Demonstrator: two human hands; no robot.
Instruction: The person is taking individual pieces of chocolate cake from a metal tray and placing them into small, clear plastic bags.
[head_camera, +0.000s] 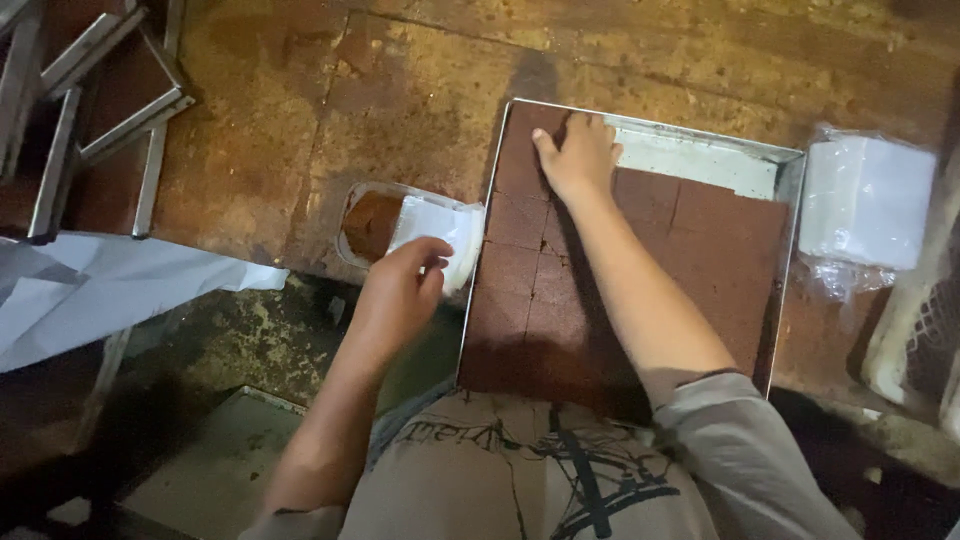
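A metal baking tray (790, 165) lies on a worn brown table, filled with brown cake (530, 300) cut into square pieces. My right hand (578, 155) reaches across to the tray's far left part, fingers curled on a cake square there. My left hand (400, 290) sits just left of the tray and grips a clear plastic container (355, 205) with a white paper liner (440, 230). One brown cake piece (372, 222) lies inside that container.
A stack of clear plastic containers (865, 200) in a bag stands right of the tray. Empty metal trays (110, 100) are piled at the far left. White paper (110, 285) drapes over the table's left edge. A grey tray (215, 470) lies lower down.
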